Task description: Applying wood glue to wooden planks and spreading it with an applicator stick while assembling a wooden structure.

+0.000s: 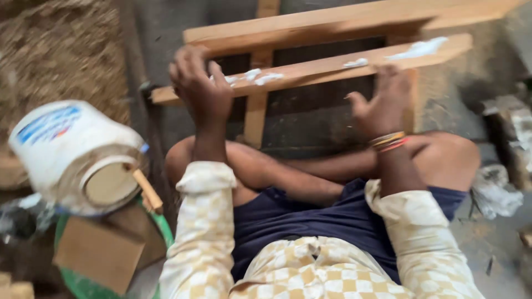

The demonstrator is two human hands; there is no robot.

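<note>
Both hands on glue-smeared wooden slat: left hand gripping, right hand spread

Wooden slat: pale, long, lying flat across wooden frame, slanting up toward right; white glue blobs smeared along top face, largest at right end. Frame: light timber, resting on floor.

Shirt: cream-and-white check, long sleeves rolled back above each wrist, cuffs plain cream. Shorts: dark navy, knees bare. Left hand: no ornament. Right hand: stacked thin bangles at the wrist just behind the grip, gold with one orange-red band.
</note>
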